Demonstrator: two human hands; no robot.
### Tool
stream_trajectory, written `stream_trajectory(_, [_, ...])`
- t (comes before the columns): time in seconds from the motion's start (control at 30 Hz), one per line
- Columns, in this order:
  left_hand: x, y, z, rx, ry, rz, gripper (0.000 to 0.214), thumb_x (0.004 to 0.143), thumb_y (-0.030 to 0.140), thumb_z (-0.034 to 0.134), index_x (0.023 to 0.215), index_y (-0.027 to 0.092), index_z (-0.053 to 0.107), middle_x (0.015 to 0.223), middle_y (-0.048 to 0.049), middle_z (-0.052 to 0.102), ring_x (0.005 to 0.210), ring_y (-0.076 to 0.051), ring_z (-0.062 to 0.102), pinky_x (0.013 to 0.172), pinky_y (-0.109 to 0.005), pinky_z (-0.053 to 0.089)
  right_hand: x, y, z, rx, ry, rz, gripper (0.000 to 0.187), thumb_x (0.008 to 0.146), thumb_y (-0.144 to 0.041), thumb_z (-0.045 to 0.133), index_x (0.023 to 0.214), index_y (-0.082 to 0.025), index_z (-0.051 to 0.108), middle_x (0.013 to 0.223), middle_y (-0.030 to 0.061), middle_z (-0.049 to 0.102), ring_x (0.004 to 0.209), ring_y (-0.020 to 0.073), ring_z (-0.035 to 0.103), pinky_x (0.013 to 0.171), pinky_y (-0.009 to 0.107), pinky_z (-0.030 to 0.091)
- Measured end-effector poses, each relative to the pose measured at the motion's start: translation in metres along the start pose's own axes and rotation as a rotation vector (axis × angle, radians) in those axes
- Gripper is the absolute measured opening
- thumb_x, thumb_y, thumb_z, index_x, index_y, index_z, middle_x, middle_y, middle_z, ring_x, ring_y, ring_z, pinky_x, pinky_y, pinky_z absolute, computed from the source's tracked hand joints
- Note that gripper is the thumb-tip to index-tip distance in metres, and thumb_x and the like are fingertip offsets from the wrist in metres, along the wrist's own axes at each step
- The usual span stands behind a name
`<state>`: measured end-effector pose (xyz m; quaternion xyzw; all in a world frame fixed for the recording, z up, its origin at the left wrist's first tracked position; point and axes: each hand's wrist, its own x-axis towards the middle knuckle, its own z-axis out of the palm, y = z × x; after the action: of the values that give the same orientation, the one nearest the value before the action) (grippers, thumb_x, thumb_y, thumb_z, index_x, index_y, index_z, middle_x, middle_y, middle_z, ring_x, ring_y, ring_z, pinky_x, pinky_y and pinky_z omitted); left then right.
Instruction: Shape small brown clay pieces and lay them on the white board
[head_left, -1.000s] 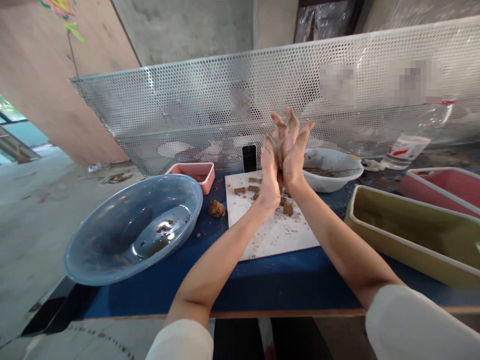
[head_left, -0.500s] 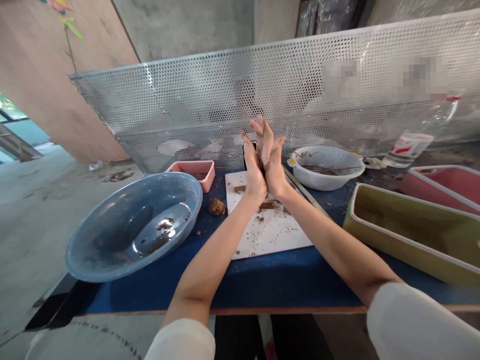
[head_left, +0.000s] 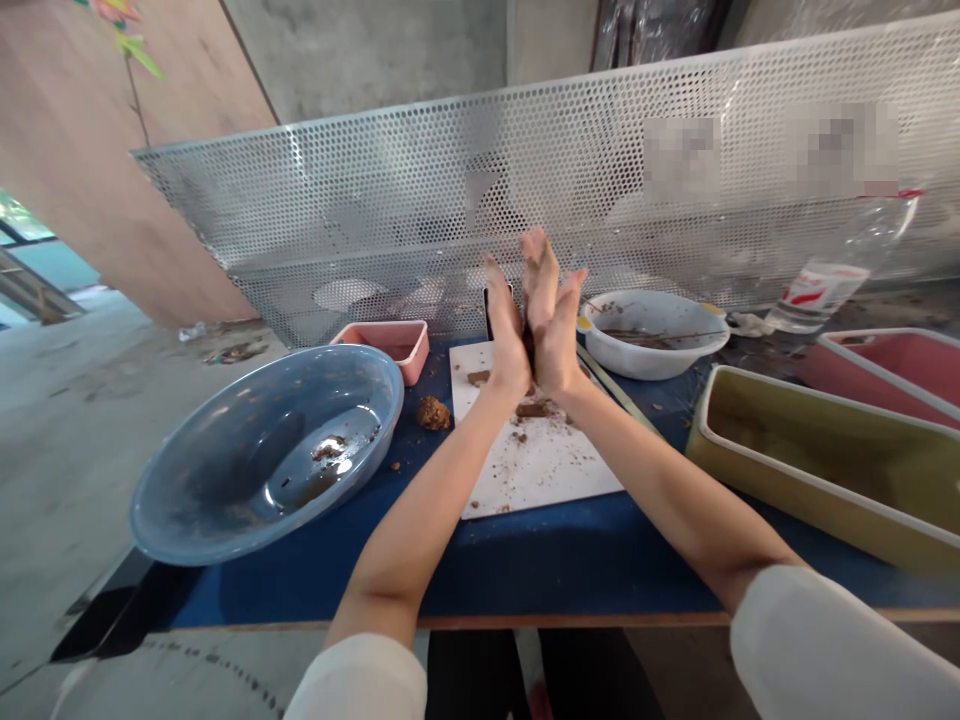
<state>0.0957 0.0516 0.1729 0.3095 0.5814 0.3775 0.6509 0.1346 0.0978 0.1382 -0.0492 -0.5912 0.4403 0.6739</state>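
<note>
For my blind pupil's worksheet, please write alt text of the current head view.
A person's left hand and right hand are raised, palms facing, over a white board with brown pieces; anything between them is hidden. A blue basin stands left, a white bowl and green trough right.

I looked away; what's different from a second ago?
The left hand and right hand have shifted left together; the left one now mostly hides the phone, and more of the white basin shows. Any grip or release between the palms is hidden. The blue basin and brown lump stayed put.
</note>
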Motion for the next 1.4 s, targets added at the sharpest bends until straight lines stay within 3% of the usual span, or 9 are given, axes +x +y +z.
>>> stream_trajectory(0.1, [-0.003, -0.004, 0.012, -0.234, 0.004, 0.597, 0.056, 0.108, 0.036, 0.031, 0.138, 0.036, 0.079, 0.179, 0.0085, 0.041, 0.172, -0.013, 0.009, 0.131, -0.043, 0.036, 0.005, -0.013, -0.010, -0.185, 0.063, 0.028, 0.094, 0.096, -0.098, 0.027, 0.174, -0.046, 0.031, 0.187, -0.0099, 0.027, 0.177, 0.0227, 0.015, 0.146, 0.053, 0.016])
stream_trajectory(0.23, [0.004, -0.010, 0.014, -0.269, -0.092, 0.927, 0.060, 0.119, 0.038, 0.017, 0.172, 0.051, 0.041, 0.183, 0.0204, 0.032, 0.174, -0.007, 0.011, 0.141, -0.032, 0.022, 0.005, -0.024, -0.014, -0.233, 0.137, -0.097, 0.067, 0.109, -0.077, 0.025, 0.164, -0.043, 0.041, 0.184, -0.0043, 0.035, 0.173, 0.0187, 0.027, 0.145, 0.047, 0.019])
stream_trajectory(0.43, [0.025, -0.023, 0.017, -0.266, -0.270, 0.937, 0.058, 0.119, 0.041, 0.033, 0.177, 0.045, 0.032, 0.180, 0.0128, 0.042, 0.173, -0.018, 0.030, 0.141, -0.043, 0.033, 0.015, -0.015, -0.033, -0.225, 0.239, -0.125, 0.072, 0.105, -0.085, 0.020, 0.150, -0.041, 0.055, 0.170, 0.0028, 0.053, 0.167, 0.0301, 0.041, 0.139, 0.059, 0.030])
stream_trajectory(0.63, [0.019, -0.027, 0.016, -0.450, -0.107, 0.769, 0.061, 0.111, 0.024, 0.058, 0.170, 0.032, 0.045, 0.161, -0.0011, 0.068, 0.160, -0.022, 0.055, 0.133, -0.045, 0.047, 0.013, -0.019, -0.025, -0.381, 0.257, -0.100, 0.076, 0.103, -0.090, 0.020, 0.154, -0.043, 0.050, 0.164, 0.0020, 0.060, 0.163, 0.0303, 0.045, 0.138, 0.061, 0.031])
stream_trajectory(0.8, [0.005, -0.001, -0.017, -0.591, 0.080, 0.833, 0.054, 0.115, 0.024, 0.054, 0.166, 0.038, 0.046, 0.126, 0.0000, 0.084, 0.114, -0.017, 0.083, 0.097, -0.030, 0.067, 0.011, -0.044, -0.013, -0.322, 0.324, -0.111, 0.050, 0.111, -0.065, 0.019, 0.138, -0.035, 0.048, 0.155, 0.0101, 0.066, 0.155, 0.0235, 0.055, 0.139, 0.061, 0.026])
stream_trajectory(0.93, [-0.011, 0.018, -0.044, -0.533, 0.163, 0.814, 0.033, 0.116, 0.046, 0.059, 0.146, 0.038, 0.067, 0.081, 0.0029, 0.076, 0.070, -0.012, 0.076, 0.057, -0.017, 0.053, 0.014, -0.060, -0.016, -0.291, 0.307, -0.117, 0.044, 0.111, -0.063, 0.020, 0.131, -0.036, 0.048, 0.150, 0.0072, 0.070, 0.150, 0.0287, 0.061, 0.132, 0.066, 0.031])
stream_trajectory(1.07, [-0.022, 0.023, -0.047, -0.556, -0.011, 0.759, 0.035, 0.118, 0.052, 0.052, 0.141, 0.032, 0.069, 0.076, 0.0019, 0.071, 0.069, -0.012, 0.074, 0.057, -0.018, 0.055, 0.010, -0.074, -0.013, -0.450, 0.134, -0.143, 0.035, 0.110, -0.058, 0.033, 0.121, -0.032, 0.055, 0.130, 0.0068, 0.076, 0.125, 0.0303, 0.073, 0.117, 0.059, 0.050])
stream_trajectory(1.23, [-0.028, 0.023, -0.047, -0.548, -0.066, 0.647, 0.062, 0.115, 0.074, 0.035, 0.128, 0.023, 0.069, 0.069, -0.0020, 0.061, 0.080, -0.023, 0.077, 0.058, -0.028, 0.058, -0.003, -0.088, -0.010, -0.943, -0.351, -0.098, 0.031, 0.101, -0.060, 0.070, 0.125, -0.041, 0.074, 0.137, 0.0075, 0.067, 0.143, 0.0414, 0.050, 0.131, 0.073, 0.034])
stream_trajectory(1.4, [-0.034, 0.026, -0.057, -0.454, -0.173, 0.568, 0.065, 0.111, 0.078, 0.031, 0.131, 0.026, 0.066, 0.072, -0.0096, 0.069, 0.118, -0.038, 0.073, 0.090, -0.048, 0.065, -0.006, -0.081, -0.016, -1.022, -0.438, -0.050, 0.048, 0.095, -0.051, 0.079, 0.141, -0.038, 0.068, 0.147, 0.0102, 0.057, 0.148, 0.0477, 0.045, 0.126, 0.084, 0.032])
